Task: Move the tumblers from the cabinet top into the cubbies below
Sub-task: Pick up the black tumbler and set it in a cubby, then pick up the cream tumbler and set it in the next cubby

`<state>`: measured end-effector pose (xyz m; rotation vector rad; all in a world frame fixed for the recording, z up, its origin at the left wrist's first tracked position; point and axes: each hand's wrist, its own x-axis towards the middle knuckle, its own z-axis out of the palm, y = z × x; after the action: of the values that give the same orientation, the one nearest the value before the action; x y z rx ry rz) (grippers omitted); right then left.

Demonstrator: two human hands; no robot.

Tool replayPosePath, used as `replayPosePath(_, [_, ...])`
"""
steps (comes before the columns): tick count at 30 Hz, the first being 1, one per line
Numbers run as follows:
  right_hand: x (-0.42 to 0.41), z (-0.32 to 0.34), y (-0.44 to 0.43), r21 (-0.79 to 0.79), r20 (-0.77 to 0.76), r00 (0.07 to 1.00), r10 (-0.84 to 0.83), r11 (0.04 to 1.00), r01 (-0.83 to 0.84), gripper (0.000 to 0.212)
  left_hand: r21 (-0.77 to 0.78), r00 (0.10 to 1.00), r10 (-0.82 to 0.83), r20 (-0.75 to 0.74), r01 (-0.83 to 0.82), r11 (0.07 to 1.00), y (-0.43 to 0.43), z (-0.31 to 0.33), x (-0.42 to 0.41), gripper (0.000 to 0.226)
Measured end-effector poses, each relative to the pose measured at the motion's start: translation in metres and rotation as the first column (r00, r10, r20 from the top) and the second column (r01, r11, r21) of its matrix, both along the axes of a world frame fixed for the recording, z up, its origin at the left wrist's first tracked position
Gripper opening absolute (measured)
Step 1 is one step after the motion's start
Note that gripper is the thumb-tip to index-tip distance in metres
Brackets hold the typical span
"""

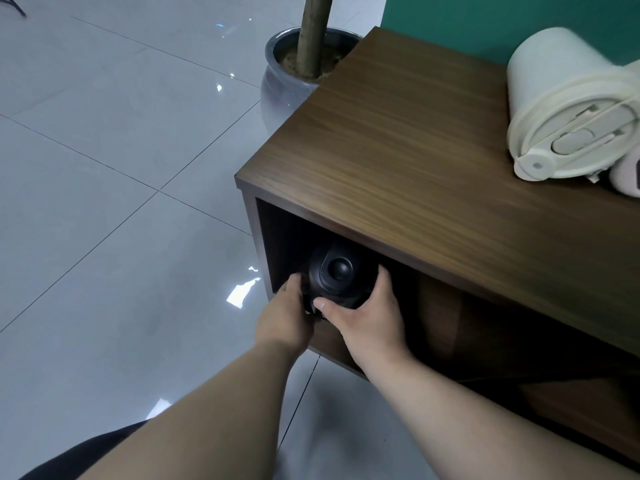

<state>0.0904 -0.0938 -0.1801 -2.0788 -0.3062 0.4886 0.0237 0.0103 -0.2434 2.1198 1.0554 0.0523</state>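
Observation:
A black tumbler (337, 275) sits in the mouth of the leftmost cubby (287, 237) of the brown wooden cabinet (415, 150), its lid facing me. My left hand (287, 313) grips its left side and my right hand (367, 313) wraps its right side and front. A cream-white tumbler (568, 109) with a flip lid stands on the cabinet top at the far right. Beside it, at the frame's edge, part of another pale tumbler (627, 174) shows.
A grey ceramic pot (280, 81) with a tree trunk stands on the floor just behind the cabinet's left end. Glossy grey floor tiles (104, 168) spread to the left. A teal wall (502, 19) backs the cabinet. More cubbies (485, 323) open to the right.

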Motion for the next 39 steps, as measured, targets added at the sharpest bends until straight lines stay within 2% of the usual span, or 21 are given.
replayPosePath(4, [-0.001, -0.006, -0.003, -0.130, -0.059, 0.998, 0.027, 0.991, -0.035, 0.122, -0.054, 0.999, 0.041, 0.001, -0.041, 0.998, 0.001, 0.005, -0.006, 0.034])
replayPosePath(6, [-0.004, -0.008, -0.009, -0.227, -0.122, 0.992, 0.039, 0.972, -0.066, 0.125, -0.096, 0.999, 0.050, -0.013, -0.051, 0.994, 0.001, 0.007, -0.012, 0.041])
replayPosePath(9, [-0.007, 0.005, -0.025, -0.374, -0.242, 0.962, 0.124, 0.903, -0.210, 0.108, -0.237, 0.997, 0.054, -0.061, -0.067, 0.969, 0.003, 0.008, -0.019, 0.049])
replayPosePath(11, [-0.008, 0.021, -0.039, -0.424, -0.265, 0.937, 0.229, 0.845, -0.326, 0.090, -0.365, 0.990, -0.005, -0.141, -0.047, 0.930, -0.005, 0.033, -0.020, 0.043])
replayPosePath(13, [-0.011, 0.040, -0.052, -0.423, -0.243, 0.928, 0.281, 0.830, -0.362, 0.083, -0.508, 0.959, -0.119, -0.256, -0.029, 0.861, -0.016, 0.066, -0.025, 0.026])
replayPosePath(15, [-0.016, 0.063, -0.065, -0.409, -0.213, 0.946, 0.246, 0.856, -0.315, 0.084, -0.540, 0.945, -0.174, -0.276, -0.003, 0.841, -0.022, 0.089, -0.029, 0.025])
replayPosePath(18, [-0.028, 0.096, -0.093, -0.218, -0.124, 0.977, 0.176, 0.955, -0.200, 0.064, -0.472, 0.974, -0.174, -0.148, 0.085, 0.877, -0.030, 0.114, -0.036, 0.025])
replayPosePath(21, [-0.035, 0.133, -0.127, -0.040, -0.010, 0.994, 0.105, 0.994, -0.106, 0.034, -0.393, 0.979, -0.176, 0.099, 0.201, 0.897, -0.043, 0.141, -0.045, 0.018])
replayPosePath(25, [-0.019, 0.181, -0.147, 0.108, 0.272, 0.960, -0.059, 0.994, 0.030, 0.024, -0.306, 0.931, -0.215, 0.295, 0.305, 0.902, -0.055, 0.163, -0.047, 0.004])
replayPosePath(27, [-0.001, 0.203, -0.143, 0.060, 0.396, 0.916, -0.072, 0.997, 0.052, 0.025, -0.257, 0.908, -0.218, 0.359, 0.321, 0.912, -0.059, 0.168, -0.043, 0.004])
replayPosePath(29, [0.020, 0.220, -0.131, -0.077, 0.516, 0.856, -0.032, 0.993, 0.084, 0.044, -0.181, 0.880, -0.259, 0.398, 0.352, 0.918, -0.065, 0.173, -0.040, 0.006])
replayPosePath(32, [0.054, 0.234, -0.101, -0.140, 0.672, 0.740, -0.030, 0.976, 0.166, 0.065, -0.068, 0.816, -0.360, 0.453, 0.434, 0.898, -0.071, 0.182, -0.033, 0.005])
replayPosePath(36, [0.092, 0.231, -0.056, -0.254, 0.731, 0.683, -0.015, 0.922, 0.292, 0.081, 0.004, 0.723, -0.423, 0.546, 0.503, 0.864, -0.069, 0.190, -0.024, 0.005])
replayPosePath(39, [0.111, 0.224, -0.034, -0.315, 0.770, 0.638, 0.011, 0.876, 0.365, 0.083, 0.025, 0.682, -0.379, 0.625, 0.468, 0.883, -0.063, 0.192, -0.017, 0.004])
